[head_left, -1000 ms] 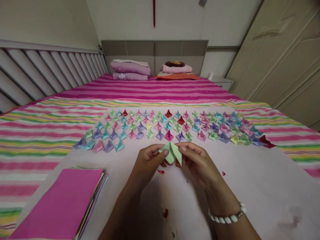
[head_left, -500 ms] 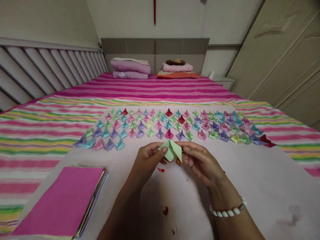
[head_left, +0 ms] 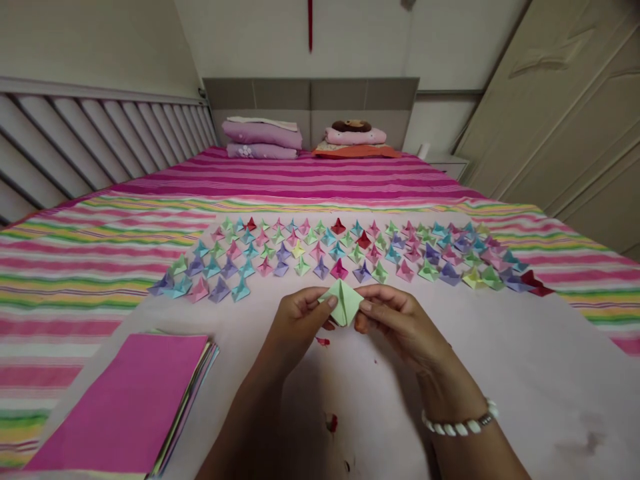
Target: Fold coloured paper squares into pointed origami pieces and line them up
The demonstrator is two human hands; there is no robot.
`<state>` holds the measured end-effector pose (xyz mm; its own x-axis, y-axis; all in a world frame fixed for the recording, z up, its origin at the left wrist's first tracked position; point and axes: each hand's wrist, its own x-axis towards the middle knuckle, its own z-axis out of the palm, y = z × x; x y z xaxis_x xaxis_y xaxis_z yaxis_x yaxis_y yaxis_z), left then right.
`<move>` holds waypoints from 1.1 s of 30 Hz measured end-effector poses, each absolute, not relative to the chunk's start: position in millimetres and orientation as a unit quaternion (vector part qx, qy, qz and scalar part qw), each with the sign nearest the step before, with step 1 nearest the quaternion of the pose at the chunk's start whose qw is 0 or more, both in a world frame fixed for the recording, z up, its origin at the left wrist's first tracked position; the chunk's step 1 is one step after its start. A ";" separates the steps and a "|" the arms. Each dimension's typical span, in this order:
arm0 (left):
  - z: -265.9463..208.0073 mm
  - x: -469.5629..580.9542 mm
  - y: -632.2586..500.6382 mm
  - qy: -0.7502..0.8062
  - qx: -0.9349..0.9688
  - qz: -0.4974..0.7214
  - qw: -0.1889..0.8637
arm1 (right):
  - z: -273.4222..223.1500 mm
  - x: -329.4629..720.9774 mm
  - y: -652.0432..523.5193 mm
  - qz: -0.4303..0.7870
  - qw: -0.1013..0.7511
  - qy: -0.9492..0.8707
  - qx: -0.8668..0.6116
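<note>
A pale green folded paper [head_left: 342, 303], diamond-shaped with a crease down its middle, is held up between both hands over the white board. My left hand [head_left: 303, 319] pinches its left corner, thumb on the front face. On the right corner, the thumb and fingers of my right hand [head_left: 395, 317] are closed in the same way; a beaded bracelet circles that wrist. Just beyond the hands stand rows of small folded paper boats [head_left: 339, 269] in many colours.
A stack of coloured paper sheets, pink on top [head_left: 120, 400], lies at the left front of the white board [head_left: 500, 367]. Small red scraps [head_left: 331, 422] lie near me. Striped bedding [head_left: 55, 287] surrounds the board, with folded bedding [head_left: 263, 137] at the headboard.
The right flap of the green paper, which stuck out before, now lies flat, giving a diamond outline. My right thumb has moved left onto the paper's right corner.
</note>
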<state>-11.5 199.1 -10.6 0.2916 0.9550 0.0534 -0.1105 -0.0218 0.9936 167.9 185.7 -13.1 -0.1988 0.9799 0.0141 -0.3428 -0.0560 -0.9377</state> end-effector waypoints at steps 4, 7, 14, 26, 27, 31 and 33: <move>-11.5 -10.3 199.1 0.399 0.558 0.444 0.576 | -12.4 167.8 185.2 0.618 0.514 -0.462 -0.375; -12.6 -8.8 198.4 0.402 0.564 0.435 0.575 | -12.9 167.0 185.6 0.613 0.511 -0.464 -0.384; -11.4 -7.3 194.2 0.413 0.572 0.420 0.571 | -17.5 163.5 188.0 0.597 0.524 -0.456 -0.400; -17.1 -9.0 197.1 0.397 0.552 0.411 0.607 | -23.0 155.3 188.8 0.563 0.560 -0.457 -0.401; -17.4 -9.6 197.5 0.397 0.546 0.416 0.609 | -23.4 155.2 188.7 0.562 0.563 -0.457 -0.398; -18.5 -13.4 198.2 0.377 0.551 0.420 0.615 | -21.5 154.8 187.7 0.567 0.573 -0.445 -0.391; -19.2 -15.6 198.1 0.363 0.554 0.412 0.626 | -19.4 154.6 187.3 0.574 0.574 -0.439 -0.386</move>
<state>-15.6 198.1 -19.2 0.3965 0.9180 0.0028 -0.1136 0.0461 0.9925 154.6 187.3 -19.4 -0.0444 0.9971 0.0611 -0.3196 0.0438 -0.9465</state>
